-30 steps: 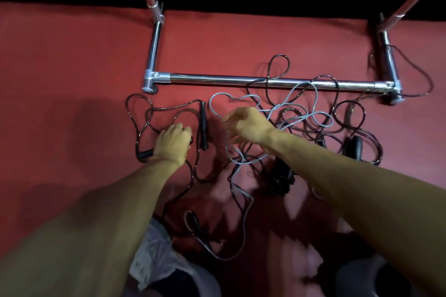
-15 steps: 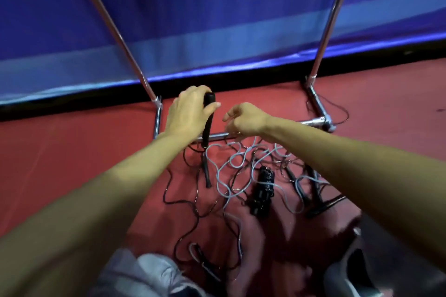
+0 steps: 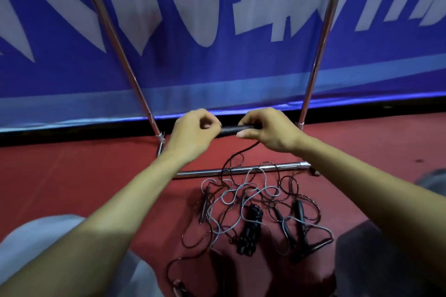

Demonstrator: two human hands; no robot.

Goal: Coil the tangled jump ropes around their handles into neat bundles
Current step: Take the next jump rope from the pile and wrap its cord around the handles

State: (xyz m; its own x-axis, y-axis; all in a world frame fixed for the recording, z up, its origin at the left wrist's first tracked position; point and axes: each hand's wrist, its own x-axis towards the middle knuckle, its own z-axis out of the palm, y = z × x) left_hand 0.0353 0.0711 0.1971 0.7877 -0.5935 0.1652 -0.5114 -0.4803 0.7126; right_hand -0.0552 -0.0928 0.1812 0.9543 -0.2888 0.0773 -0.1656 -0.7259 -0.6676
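Both hands are raised in front of the blue banner (image 3: 217, 67), holding one black handle (image 3: 230, 130) level between them. The left hand (image 3: 193, 131) is curled closed over the handle's left end, fingers folded tight into the palm. The right hand (image 3: 268, 130) grips the right end, fingers wrapped over the top and thumb (image 3: 246, 134) pressed beneath; no gap shows between digits and handle. A thin black cord (image 3: 237, 155) drops from under the right hand to the tangle below.

The tangled ropes (image 3: 253, 200) lie on the red floor (image 3: 72, 176), just in front of the chrome base bar (image 3: 241, 170) of the banner stand, with some loops crossing the bar. A grey cord (image 3: 241, 190) loops through the dark ones. One coiled black bundle (image 3: 251, 229) sits within the pile, loose handles (image 3: 299, 222) to its right and one more handle (image 3: 204, 205) to its left. A further handle near the bottom edge appears blurred and cannot be confirmed.

Compared with half a second ago: the handle was upright in the left hand alone, with the right hand beside it, loosely closed; it is now horizontal and gripped by both. The view has tilted upward, showing more banner. The coiled bundle has kept its place in the pile.
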